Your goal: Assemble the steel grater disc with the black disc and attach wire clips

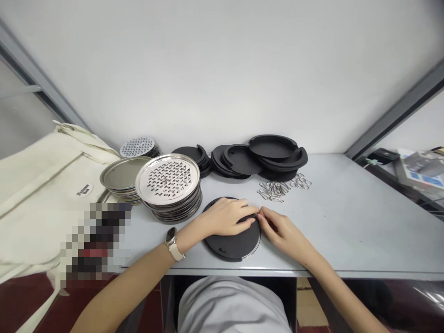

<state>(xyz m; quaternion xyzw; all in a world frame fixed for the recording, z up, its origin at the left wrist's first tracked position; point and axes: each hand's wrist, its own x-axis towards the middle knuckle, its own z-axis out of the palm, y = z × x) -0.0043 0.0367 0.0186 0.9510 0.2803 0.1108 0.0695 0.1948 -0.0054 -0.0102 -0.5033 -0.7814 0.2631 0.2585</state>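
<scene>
A round black disc (231,247) lies on the table near its front edge, with a thin silvery rim showing along its right side. My left hand (231,216) rests over the disc, palm down, with its fingers reaching to the disc's upper right edge. At that same edge, my right hand (277,226) pinches something small that I cannot make out. The fingertips of both hands nearly meet there. A pile of small metal hooks (273,190) and a few metal rings (301,181) lie behind my right hand.
Stacked round metal grater plates (168,179) stand left of the disc, beside a stack of plain metal discs (123,173). Black round parts (243,159) are piled along the wall. A cream bag (45,194) lies at the far left.
</scene>
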